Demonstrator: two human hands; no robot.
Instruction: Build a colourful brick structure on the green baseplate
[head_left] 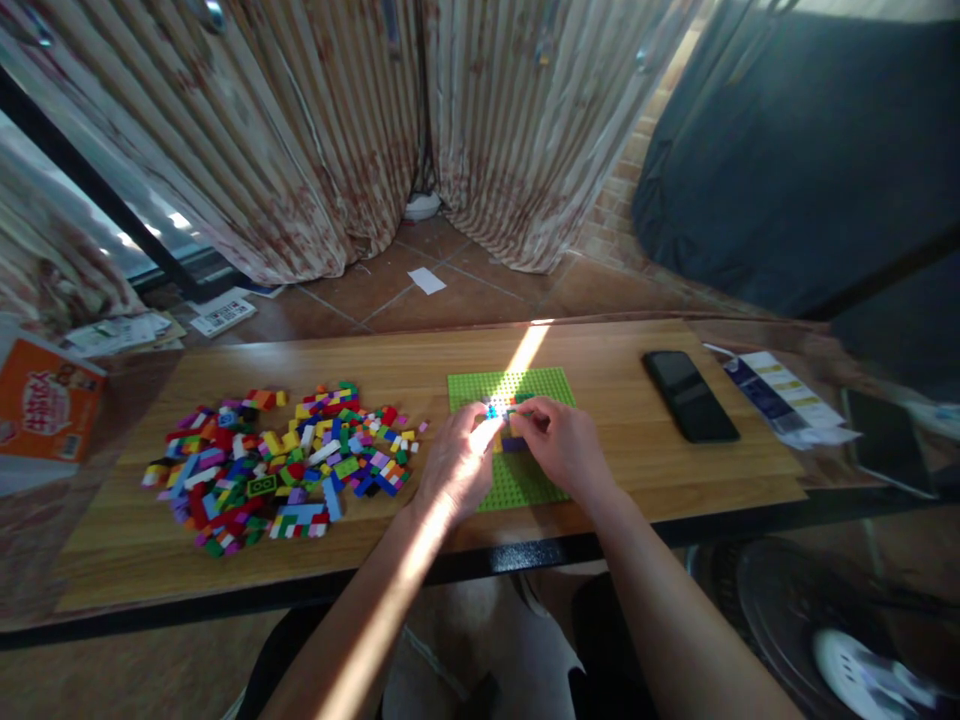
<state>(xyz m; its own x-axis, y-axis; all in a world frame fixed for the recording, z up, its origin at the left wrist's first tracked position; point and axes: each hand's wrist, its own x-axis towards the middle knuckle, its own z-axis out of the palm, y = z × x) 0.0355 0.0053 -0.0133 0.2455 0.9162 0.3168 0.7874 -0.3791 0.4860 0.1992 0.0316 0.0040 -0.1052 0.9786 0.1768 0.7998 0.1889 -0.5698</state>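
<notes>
A lime green studded baseplate point(525, 492) lies on the wooden table, with several small bricks point(513, 444) on its middle, among them dark blue and yellow ones. Over the plate's left part is my left hand point(459, 458), its fingers bent together at a small blue brick point(492, 411) in bright sunlight. My right hand point(561, 440) reaches in from the other side, thumb and forefinger pinched close to the same spot. Glare and the fingers hide what the right fingertips hold. Green bricks show just beyond the right fingers.
A big pile of mixed toy bricks point(285, 465) spreads over the table's left half. To the right lies a black phone point(690, 396), with papers point(787, 395) beyond it. An orange box point(49, 400) stands at far left. The table's dark front edge point(525, 556) runs below my forearms.
</notes>
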